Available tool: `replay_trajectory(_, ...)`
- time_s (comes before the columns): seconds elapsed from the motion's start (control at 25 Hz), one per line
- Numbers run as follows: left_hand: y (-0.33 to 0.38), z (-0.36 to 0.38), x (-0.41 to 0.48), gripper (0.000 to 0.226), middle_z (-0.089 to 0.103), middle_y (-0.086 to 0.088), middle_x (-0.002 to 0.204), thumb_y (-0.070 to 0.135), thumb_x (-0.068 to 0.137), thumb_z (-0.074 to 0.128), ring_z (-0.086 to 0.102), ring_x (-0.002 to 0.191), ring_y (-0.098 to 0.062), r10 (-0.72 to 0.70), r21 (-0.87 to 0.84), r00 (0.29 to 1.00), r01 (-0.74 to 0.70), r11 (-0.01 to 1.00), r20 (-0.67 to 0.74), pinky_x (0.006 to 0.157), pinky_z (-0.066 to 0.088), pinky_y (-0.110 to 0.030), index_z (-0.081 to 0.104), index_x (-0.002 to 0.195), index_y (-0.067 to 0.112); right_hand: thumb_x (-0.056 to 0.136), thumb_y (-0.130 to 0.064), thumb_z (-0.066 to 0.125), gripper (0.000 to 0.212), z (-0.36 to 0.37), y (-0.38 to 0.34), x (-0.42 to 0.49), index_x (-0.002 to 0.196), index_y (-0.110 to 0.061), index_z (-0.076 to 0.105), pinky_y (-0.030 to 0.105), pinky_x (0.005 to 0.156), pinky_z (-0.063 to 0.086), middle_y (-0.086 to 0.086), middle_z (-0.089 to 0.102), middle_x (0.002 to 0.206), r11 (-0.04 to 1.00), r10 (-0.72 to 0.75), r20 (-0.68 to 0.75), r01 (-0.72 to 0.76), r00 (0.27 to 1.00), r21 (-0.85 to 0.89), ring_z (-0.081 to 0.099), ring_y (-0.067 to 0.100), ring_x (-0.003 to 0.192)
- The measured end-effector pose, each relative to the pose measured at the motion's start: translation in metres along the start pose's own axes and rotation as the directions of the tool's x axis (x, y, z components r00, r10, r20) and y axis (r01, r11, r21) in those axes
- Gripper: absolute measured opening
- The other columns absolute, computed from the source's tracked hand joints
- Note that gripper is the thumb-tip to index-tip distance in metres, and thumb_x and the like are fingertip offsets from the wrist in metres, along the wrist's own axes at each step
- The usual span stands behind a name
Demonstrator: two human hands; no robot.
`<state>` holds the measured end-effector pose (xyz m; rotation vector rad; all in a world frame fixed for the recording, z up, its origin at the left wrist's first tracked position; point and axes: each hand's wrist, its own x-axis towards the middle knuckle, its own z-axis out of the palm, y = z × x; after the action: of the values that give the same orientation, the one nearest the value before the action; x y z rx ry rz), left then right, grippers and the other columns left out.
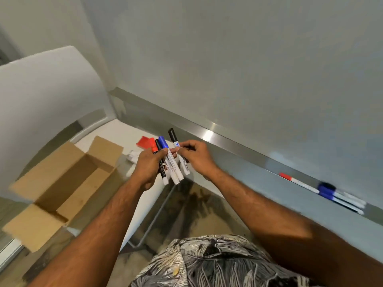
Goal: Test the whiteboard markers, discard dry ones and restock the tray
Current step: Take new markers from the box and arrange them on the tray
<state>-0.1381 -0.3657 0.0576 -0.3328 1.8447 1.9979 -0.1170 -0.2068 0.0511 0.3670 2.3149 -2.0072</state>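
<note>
My left hand [148,164] grips a bunch of markers: a red-capped one [153,147], a black-capped one [158,146] and a blue-capped one [163,142], caps pointing up. My right hand [195,157] pinches a separate black-capped marker [173,136] by its white barrel, just right of the bunch. The whiteboard [248,59] fills the upper right. On its metal tray [238,156], at the right, lie a red-capped marker [298,182] and several blue-capped markers [339,196].
An open cardboard box [68,183] sits at the left on a glass table. A red object [144,141] and small white items [132,156] lie behind my left hand. A white chair back [45,96] stands at the far left.
</note>
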Motion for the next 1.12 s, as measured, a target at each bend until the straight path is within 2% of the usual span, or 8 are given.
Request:
replay_trajectory(0.2,-0.021,0.090,0.006,0.019,0.075,-0.014,0.100,0.015,0.098,0.054,0.072,0.095,-0.032,-0.021,0.114,0.991,0.006,0.993,0.133,0.092,0.054,-0.054,0.066,0.111,0.007,0.085,-0.021,0.076,0.025,-0.090,0.034,-0.024,0.104,-0.005,0.072,0.040,0.088,0.059,0.011,0.076,0.094,0.999,0.044,-0.134,-0.040,0.990,0.037,0.073,0.024,0.091)
replay_trajectory(0.32,-0.034,0.152,0.000,0.018,0.074,-0.016,0.100,0.014,0.097,0.055,0.072,0.094,-0.033,-0.034,0.134,0.984,0.011,0.991,0.174,0.095,0.053,-0.052,0.067,0.108,0.006,0.084,-0.025,0.077,0.015,-0.148,0.053,-0.041,0.095,-0.015,0.075,0.044,0.088,0.058,0.008,0.076,0.092,0.999,0.052,-0.186,-0.051,0.981,0.014,0.072,0.025,0.091)
replay_trajectory(0.4,-0.044,0.191,-0.007,0.017,0.075,-0.015,0.101,0.011,0.098,0.053,0.072,0.095,-0.030,-0.057,0.120,0.976,0.032,0.992,0.209,0.096,0.053,-0.049,0.068,0.103,0.004,0.085,-0.022,0.076,0.008,-0.187,0.066,-0.053,0.093,-0.019,0.075,0.040,0.087,0.059,0.005,0.076,0.091,0.998,0.065,-0.209,-0.064,0.976,0.011,0.072,0.022,0.091)
replay_trajectory(0.6,-0.077,0.261,-0.016,0.027,0.074,-0.014,0.104,0.008,0.099,0.051,0.073,0.096,-0.026,-0.105,0.105,0.966,0.082,0.991,0.234,0.094,0.054,-0.045,0.058,0.123,-0.002,0.085,-0.022,0.077,0.014,-0.268,0.099,-0.074,0.096,-0.013,0.075,0.032,0.083,0.057,0.006,0.074,0.093,0.992,0.118,-0.294,-0.126,0.949,-0.011,0.069,0.017,0.086)
replay_trajectory(0.76,-0.093,0.285,-0.027,0.018,0.075,-0.014,0.102,0.005,0.099,0.050,0.072,0.098,-0.028,-0.135,0.099,0.959,0.114,0.989,0.248,0.096,0.052,-0.046,0.062,0.111,0.003,0.083,-0.022,0.079,0.017,-0.309,0.118,-0.082,0.097,-0.014,0.075,0.037,0.085,0.057,0.005,0.075,0.092,0.981,0.173,-0.363,-0.192,0.916,-0.018,0.071,0.021,0.088)
replay_trajectory(0.84,-0.100,0.286,-0.026,0.024,0.074,-0.015,0.104,0.005,0.099,0.050,0.071,0.100,-0.029,-0.150,0.102,0.953,0.127,0.987,0.264,0.096,0.052,-0.046,0.058,0.121,0.000,0.083,-0.017,0.078,0.020,-0.323,0.123,-0.084,0.101,-0.010,0.074,0.034,0.081,0.057,0.006,0.074,0.093,0.975,0.194,-0.371,-0.221,0.908,-0.032,0.070,0.020,0.085)
replay_trajectory(0.96,-0.105,0.286,-0.017,0.026,0.074,-0.016,0.105,0.005,0.099,0.051,0.071,0.100,-0.029,-0.174,0.142,0.942,0.138,0.980,0.288,0.094,0.053,-0.045,0.057,0.123,-0.001,0.083,-0.009,0.075,0.022,-0.340,0.125,-0.087,0.105,-0.007,0.073,0.012,0.067,0.046,0.005,0.071,0.090,0.948,0.119,-0.378,-0.218,0.918,-0.232,0.063,0.009,0.074)
replay_trajectory(1.12,-0.103,0.288,-0.012,0.015,0.074,-0.014,0.103,0.007,0.098,0.053,0.071,0.099,-0.029,-0.182,0.191,0.930,0.125,0.974,0.318,0.094,0.053,-0.045,0.063,0.109,0.007,0.085,-0.015,0.069,0.018,-0.358,0.134,-0.083,0.103,-0.014,0.074,0.032,0.075,0.047,0.003,0.065,0.095,0.717,-0.055,-0.279,-0.157,0.959,-0.679,0.060,0.021,0.088)
